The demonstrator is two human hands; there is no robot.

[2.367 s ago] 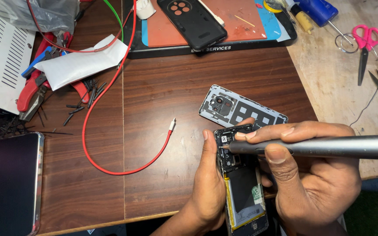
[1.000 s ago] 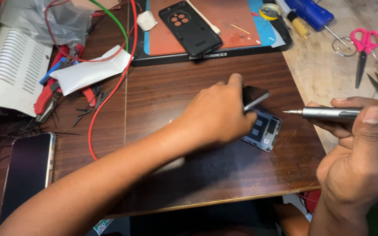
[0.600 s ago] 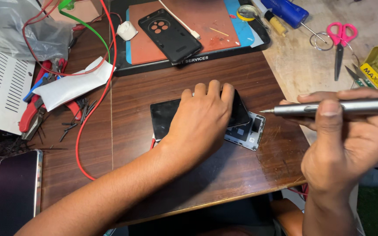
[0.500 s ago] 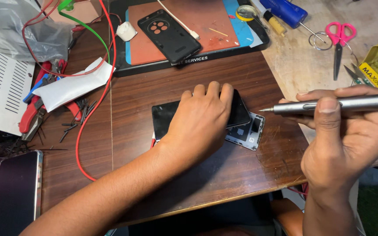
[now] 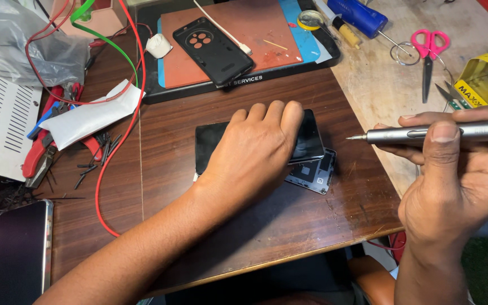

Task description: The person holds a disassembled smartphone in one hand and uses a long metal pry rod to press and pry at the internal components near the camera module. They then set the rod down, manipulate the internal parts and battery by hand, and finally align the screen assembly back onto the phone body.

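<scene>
My left hand [image 5: 252, 152] lies flat on a black phone [image 5: 312, 135] that rests screen-down on the wooden table, fingers spread over its back. Under the phone's right end a grey inner cover plate [image 5: 314, 175] sticks out. My right hand [image 5: 458, 186] hovers to the right, off the table edge, gripping a slim grey electric screwdriver [image 5: 425, 134] held level with its tip pointing left toward the phone, a short gap away.
A black tray [image 5: 244, 85] with an orange mat and a black phone case [image 5: 213, 49] sits at the back. Red cable [image 5: 111, 164], pliers [image 5: 43, 152] and white paper lie left; another phone [image 5: 18, 254] at the near left. Pink scissors [image 5: 427, 53] and a blue tool are at the right.
The opened phone I held near me with both hands has been set down on the table over the cover plate. My left hand now rests on it; the screwdriver stays in my right hand.
</scene>
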